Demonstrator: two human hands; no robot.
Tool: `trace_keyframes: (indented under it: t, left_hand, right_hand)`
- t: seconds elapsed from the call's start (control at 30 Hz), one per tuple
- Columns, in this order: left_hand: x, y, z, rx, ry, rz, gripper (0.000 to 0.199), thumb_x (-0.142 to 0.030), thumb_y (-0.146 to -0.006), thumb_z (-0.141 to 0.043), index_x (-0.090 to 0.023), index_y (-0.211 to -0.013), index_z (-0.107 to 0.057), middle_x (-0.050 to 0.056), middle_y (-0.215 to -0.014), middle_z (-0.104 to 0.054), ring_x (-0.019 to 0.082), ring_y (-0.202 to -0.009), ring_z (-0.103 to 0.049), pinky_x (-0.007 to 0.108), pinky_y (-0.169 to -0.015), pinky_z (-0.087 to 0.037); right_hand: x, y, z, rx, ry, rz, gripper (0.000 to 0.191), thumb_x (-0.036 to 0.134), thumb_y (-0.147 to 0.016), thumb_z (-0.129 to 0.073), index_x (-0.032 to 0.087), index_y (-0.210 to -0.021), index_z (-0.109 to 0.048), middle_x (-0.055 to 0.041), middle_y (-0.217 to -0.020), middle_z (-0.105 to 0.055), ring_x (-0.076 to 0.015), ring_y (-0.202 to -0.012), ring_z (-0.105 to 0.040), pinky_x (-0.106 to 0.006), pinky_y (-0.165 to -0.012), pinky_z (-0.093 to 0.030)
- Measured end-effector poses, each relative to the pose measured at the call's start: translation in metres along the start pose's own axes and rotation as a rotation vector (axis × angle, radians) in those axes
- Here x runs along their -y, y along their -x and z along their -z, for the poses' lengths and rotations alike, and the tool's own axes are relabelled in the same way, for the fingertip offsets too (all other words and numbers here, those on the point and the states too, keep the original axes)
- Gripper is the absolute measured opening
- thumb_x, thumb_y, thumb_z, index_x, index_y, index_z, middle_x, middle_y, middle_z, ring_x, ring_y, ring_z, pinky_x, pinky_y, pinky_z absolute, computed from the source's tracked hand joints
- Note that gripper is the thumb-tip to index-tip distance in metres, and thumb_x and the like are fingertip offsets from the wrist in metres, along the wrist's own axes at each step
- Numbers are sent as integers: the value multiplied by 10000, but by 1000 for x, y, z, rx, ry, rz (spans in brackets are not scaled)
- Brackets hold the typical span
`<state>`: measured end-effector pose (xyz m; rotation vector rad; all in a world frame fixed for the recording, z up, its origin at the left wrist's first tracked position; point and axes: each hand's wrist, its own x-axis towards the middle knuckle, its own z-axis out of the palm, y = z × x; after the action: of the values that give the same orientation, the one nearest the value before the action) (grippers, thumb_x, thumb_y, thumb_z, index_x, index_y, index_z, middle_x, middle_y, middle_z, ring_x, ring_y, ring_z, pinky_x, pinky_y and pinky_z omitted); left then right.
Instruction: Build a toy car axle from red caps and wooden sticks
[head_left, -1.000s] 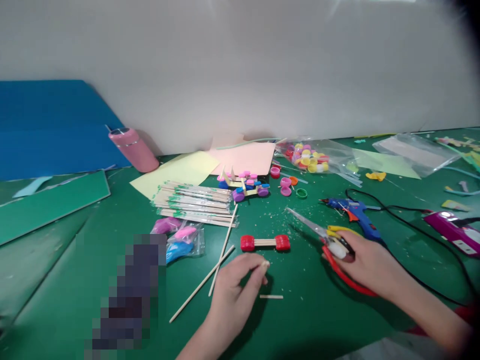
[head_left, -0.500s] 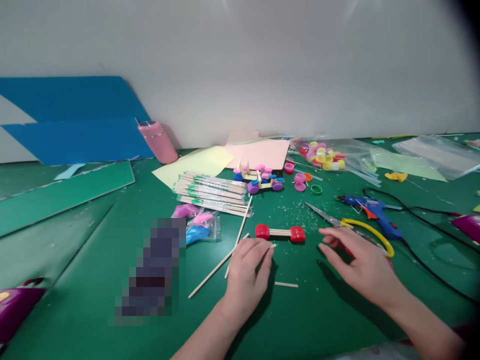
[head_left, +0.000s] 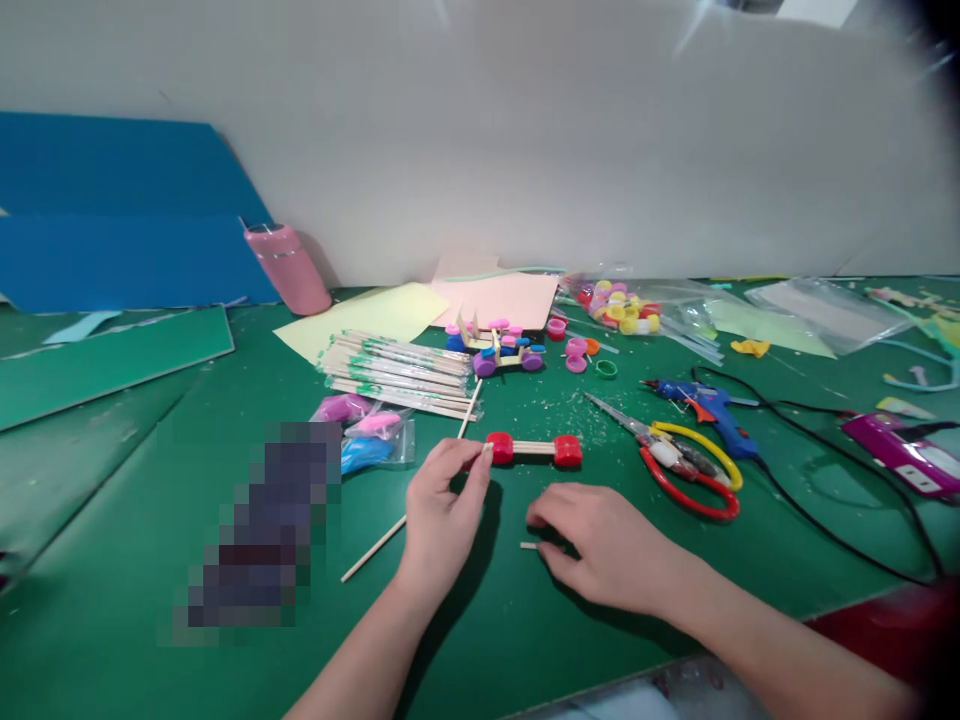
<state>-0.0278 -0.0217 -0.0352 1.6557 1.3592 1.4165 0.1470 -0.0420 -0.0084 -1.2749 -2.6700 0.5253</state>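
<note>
Currently, in the head view, the short stick (head_left: 528, 545) lies on the desk (head_left: 517, 630), nearer its front edge than the red-ended bundle (head_left: 534, 449), its long axis running roughly along the far edge. The right hand (head_left: 604, 550) is nearer, thumb and fingers parted about the stick's right part; whether they touch it, I cannot tell. The left hand (head_left: 444, 510) is clamped on a small pale piece (head_left: 488, 450) by the bundle's left end. Half a second ago the right hand was beside the scissors (head_left: 675, 455); now it is apart from them.
</note>
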Motion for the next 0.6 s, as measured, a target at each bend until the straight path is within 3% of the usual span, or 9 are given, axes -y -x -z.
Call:
trace_keyframes:
  t: [0.2, 0.37, 0.47, 0.6]
  left_hand:
    - [1, -1, 2, -27, -5, 27, 96, -218, -791, -550, -177, -750, -627, -10, -662, -519, 125, -605, -474, 235, -564, -375]
    - [-2, -2, 3, -31, 103, 134, 92, -236, -768, -583, -172, -738, -641, -13, -645, -519, 123, -597, -452, 228, -547, -358]
    - [-4, -3, 1, -30, 223, 248, 101, -252, -743, -616, -163, -727, -661, -19, -617, -514, 117, -579, -438, 223, -535, -352]
    - [-6, -3, -1, -30, 446, 441, 123, -272, -705, -660, -150, -712, -675, -23, -568, -520, 111, -576, -451, 220, -558, -362]
  right_hand:
    - [19, -9, 4, 192, 300, 40, 152, 47, -736, -479, 147, -795, -576, -76, -758, -610, -200, -648, -588, -265, -521, -399]
    - [17, -19, 3, 208, 290, 20, 152, 36, -688, -511, 135, -774, -588, -82, -734, -620, -198, -613, -587, -257, -477, -371]
    - [8, -22, 10, 136, 144, 22, 101, 103, -752, -503, 148, -772, -591, -55, -731, -615, -169, -610, -571, -252, -520, -380]
    - [3, -5, 25, -112, -279, 115, 206, 203, -902, -402, 185, -834, -596, -18, -752, -608, -135, -687, -560, -241, -635, -424]
